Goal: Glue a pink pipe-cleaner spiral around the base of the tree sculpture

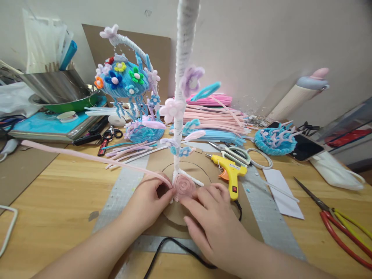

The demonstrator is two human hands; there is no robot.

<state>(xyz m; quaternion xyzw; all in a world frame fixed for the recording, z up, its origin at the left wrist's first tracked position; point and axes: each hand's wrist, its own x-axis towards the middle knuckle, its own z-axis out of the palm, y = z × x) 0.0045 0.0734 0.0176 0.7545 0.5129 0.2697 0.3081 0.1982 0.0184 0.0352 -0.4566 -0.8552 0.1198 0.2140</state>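
At lower centre of the frame, the left hand [154, 195] pinched the pink strip [95, 159] beside the coil [185, 186], apparently for tension, while the right hand [207, 209], loosely spread, touched the coil's right edge, seemingly to steady it

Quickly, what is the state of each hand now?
Left hand: closed, pinching the pink strip.
Right hand: partly open, touching the pink coil.
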